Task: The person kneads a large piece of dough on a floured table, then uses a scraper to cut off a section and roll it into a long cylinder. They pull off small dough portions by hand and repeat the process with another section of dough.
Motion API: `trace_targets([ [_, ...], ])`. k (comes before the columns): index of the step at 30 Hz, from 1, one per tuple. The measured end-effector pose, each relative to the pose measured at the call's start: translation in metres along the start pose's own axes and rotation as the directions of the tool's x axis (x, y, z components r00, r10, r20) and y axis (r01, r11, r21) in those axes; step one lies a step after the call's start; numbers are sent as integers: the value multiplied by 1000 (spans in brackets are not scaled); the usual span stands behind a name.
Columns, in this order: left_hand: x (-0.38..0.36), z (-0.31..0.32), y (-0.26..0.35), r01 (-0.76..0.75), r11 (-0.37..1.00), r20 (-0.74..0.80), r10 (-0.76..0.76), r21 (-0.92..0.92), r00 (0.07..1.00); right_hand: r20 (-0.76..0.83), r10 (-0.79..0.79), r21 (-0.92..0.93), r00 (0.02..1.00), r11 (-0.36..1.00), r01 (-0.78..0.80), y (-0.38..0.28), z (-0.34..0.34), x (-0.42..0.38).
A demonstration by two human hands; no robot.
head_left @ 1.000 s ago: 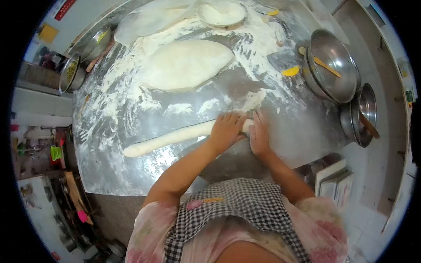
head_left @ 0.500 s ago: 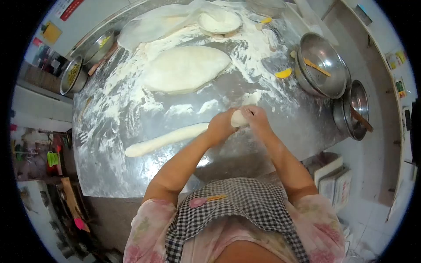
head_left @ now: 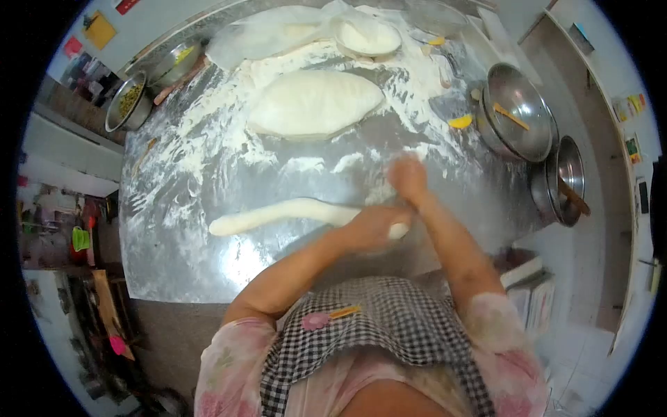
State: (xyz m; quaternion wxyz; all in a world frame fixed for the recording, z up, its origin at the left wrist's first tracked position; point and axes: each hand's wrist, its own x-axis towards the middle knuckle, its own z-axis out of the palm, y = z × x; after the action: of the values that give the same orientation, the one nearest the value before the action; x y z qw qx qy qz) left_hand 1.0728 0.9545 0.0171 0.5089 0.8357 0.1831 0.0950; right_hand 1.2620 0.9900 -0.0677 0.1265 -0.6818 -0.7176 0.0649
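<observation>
A long rope of white dough (head_left: 285,210) lies across the floured steel table (head_left: 187,267). My left hand (head_left: 375,226) is wrapped round its right end, and a rounded stub of dough pokes out past the fingers. Beyond it, my right hand (head_left: 408,177) hovers close over the table near a streak of flour, smeared by motion; its fingers point away from me and I cannot tell what they hold. A big oval slab of dough (head_left: 316,103) rests farther back.
A bowl of flour (head_left: 367,36) stands at the back beside a translucent sheet (head_left: 264,36). Steel bowls (head_left: 517,115) with a wooden-handled tool sit at the right edge. A yellow-handled scraper (head_left: 460,122) lies near them. At left is a bowl of chopped filling (head_left: 129,103).
My right hand has left the dough end and moved forward over the table. My left hand now covers that end and has come slightly nearer to me.
</observation>
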Motion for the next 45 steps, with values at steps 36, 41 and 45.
trace_targets([
  [36,-46,-3,-60,383,913,-474,-276,144,836,496,271,852,825,33,-523,-89,5,-46],
  [41,-43,-42,-58,342,832,-150,-443,-438,884,-207,-328,326,922,865,381,-120,-46,-18],
  [45,-70,-36,-58,272,667,22,-358,-693,934,-242,-212,478,947,823,306,-139,-29,-30],
])
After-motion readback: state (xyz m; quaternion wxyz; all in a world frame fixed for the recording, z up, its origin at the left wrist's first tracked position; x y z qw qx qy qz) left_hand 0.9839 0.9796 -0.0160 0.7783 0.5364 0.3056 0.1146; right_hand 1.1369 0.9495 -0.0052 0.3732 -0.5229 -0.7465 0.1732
